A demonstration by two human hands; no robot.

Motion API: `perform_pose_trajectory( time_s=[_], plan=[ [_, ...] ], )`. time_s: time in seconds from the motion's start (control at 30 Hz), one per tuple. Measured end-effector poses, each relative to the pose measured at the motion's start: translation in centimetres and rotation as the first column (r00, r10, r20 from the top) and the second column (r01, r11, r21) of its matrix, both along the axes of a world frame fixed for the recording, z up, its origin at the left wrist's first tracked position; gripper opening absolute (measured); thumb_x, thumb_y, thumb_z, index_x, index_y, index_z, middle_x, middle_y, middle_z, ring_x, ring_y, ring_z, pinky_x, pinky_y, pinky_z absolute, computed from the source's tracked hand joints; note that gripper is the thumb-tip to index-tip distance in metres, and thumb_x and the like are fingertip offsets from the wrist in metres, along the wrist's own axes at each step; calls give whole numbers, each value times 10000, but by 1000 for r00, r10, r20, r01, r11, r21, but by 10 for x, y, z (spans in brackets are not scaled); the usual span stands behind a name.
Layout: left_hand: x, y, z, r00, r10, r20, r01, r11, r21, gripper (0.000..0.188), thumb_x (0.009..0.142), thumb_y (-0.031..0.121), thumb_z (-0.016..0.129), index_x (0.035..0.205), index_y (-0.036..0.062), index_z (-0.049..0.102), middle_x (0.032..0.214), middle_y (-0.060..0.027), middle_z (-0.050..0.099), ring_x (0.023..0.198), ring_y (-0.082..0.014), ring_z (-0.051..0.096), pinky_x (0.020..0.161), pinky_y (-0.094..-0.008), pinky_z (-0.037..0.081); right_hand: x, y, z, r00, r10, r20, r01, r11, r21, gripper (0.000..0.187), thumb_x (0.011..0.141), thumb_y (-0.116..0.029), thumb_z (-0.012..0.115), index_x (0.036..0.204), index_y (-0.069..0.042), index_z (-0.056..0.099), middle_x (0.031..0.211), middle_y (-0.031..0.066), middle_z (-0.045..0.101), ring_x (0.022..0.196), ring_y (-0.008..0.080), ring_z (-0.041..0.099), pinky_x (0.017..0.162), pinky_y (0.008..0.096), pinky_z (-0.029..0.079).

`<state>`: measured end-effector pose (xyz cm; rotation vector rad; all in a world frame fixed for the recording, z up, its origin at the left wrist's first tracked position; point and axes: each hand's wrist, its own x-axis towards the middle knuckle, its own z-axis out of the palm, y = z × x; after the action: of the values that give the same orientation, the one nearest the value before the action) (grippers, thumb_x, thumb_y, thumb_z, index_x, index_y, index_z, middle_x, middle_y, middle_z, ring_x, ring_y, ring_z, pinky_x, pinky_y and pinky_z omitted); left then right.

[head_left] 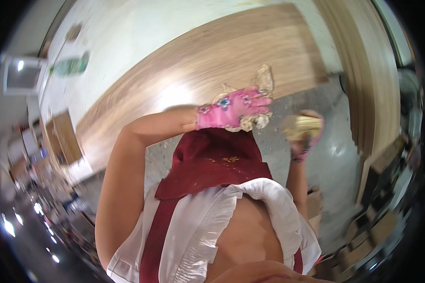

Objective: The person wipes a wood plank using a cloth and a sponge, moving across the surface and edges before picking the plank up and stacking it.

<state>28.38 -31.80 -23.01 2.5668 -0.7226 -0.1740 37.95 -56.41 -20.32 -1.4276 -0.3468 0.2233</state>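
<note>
My left hand [236, 107], in a pink flowered glove, lies across a crumpled cream rag [265, 79] at the near edge of a wood-grain panel [212, 52]. Its fingers point right, with the rag bunched beneath the palm and showing on both sides. Off to the right, beyond the panel's near edge and over the grey floor, my right hand [311, 137] wears a matching glove. Its fingers are closed around a pale yellow, pad-like object [301, 126], too blurred to tell its kind.
Under the panel is a white worktable [141, 28]. A green-tinted clear bottle [71, 66] lies on its left side, near a brown cardboard piece [63, 137]. At right stands a stack of long wood-grain boards [368, 70], with cardboard boxes [363, 240] below.
</note>
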Motion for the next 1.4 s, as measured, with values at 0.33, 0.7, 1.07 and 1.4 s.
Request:
perform_pose_trajectory(
  time_s=[0.33,0.7,1.07,1.4],
  plan=[
    [-365,91,28,563,808,175,-790,588,-171,563,769,330,709,1285,171,549,1360,-27,524,1259,-175,490,1094,-407,346,-16,188,-31,965,259,43,-261,937,231,531,860,-292,641,1235,47,477,1106,116,569,982,206,562,871,310,451],
    [-720,165,-37,-665,746,-34,-598,-559,-575,435,867,22,592,1293,-13,510,1269,-122,565,1116,-219,567,987,-321,441,-14,272,-58,900,409,149,-409,912,-27,426,901,-300,563,1189,10,512,1106,114,586,993,239,610,809,375,544],
    [-533,-13,-15,-268,780,-566,-735,-545,-403,328,878,308,601,1045,26,603,1141,-96,620,1092,-200,560,968,-339,424,-44,357,-26,786,460,413,-243,844,-478,329,888,-154,609,1162,22,561,1012,111,626,899,209,592,817,303,482],
    [-381,-26,-97,389,-58,-920,-373,-923,-99,432,872,329,576,1168,17,536,1109,-109,605,989,-219,570,887,-344,463,-67,306,-25,827,499,258,-168,658,-734,579,758,-256,709,1255,-58,486,910,154,657,751,283,661,624,363,554]
  ],
)
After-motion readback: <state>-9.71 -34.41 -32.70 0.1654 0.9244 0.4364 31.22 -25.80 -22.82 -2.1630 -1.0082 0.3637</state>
